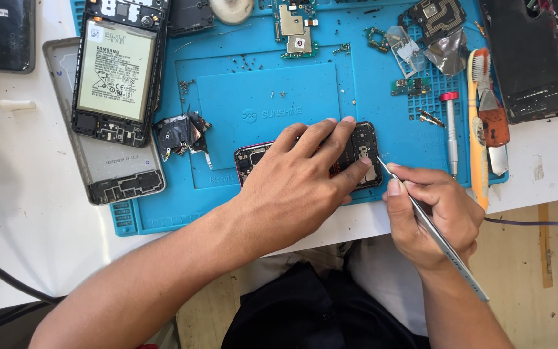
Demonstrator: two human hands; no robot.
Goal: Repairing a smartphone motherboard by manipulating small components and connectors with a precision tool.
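An opened phone (363,146) with a dark inside and a red rim lies near the front edge of the blue repair mat (266,97). My left hand (305,184) lies flat over it and presses it down, fingers spread across its middle. My right hand (431,213) grips metal tweezers (440,239) just right of the phone. The tweezer tips touch the phone's right end beside my left thumb.
A second opened phone with a white battery (116,71) rests on a grey back cover (121,174) at the left. Circuit boards (295,29), a screwdriver (450,132), a toothbrush (479,129) and loose screws lie on the mat. A dark phone shell (527,58) sits at the right.
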